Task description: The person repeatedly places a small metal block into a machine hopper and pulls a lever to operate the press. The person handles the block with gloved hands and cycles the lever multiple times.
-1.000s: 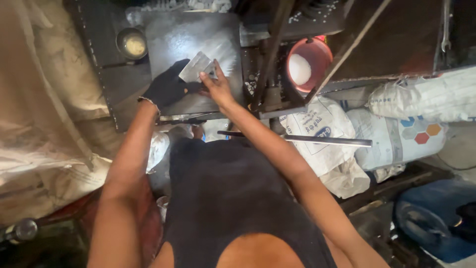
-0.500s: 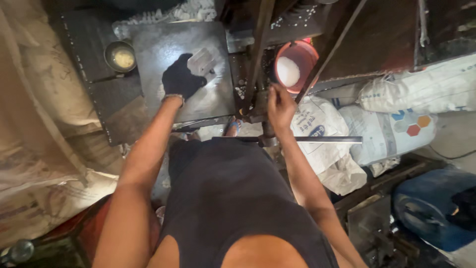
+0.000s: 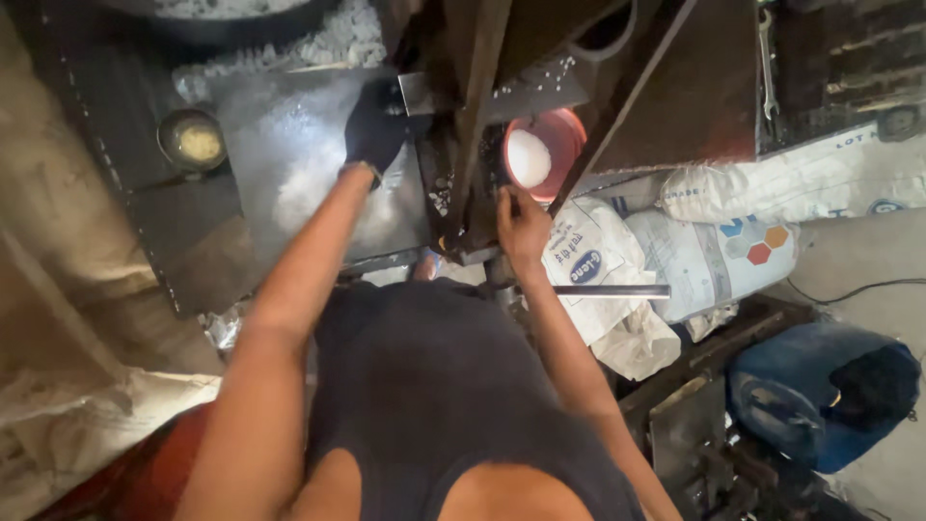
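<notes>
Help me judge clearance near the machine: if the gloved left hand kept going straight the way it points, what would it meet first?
Probably the dark metal machine frame. The gloved left hand points up the metal plate and already sits at the frame's edge beside a small bright metal piece; whether they touch is unclear.

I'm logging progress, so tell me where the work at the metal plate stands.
Done, apparently: white dust is smeared across the metal plate, with white granules heaped behind it. In hand: the gloved left hand is at the plate's far edge by the machine frame, and the bare right hand rests on that frame. Left: the red bowl holds a white mound.
</notes>
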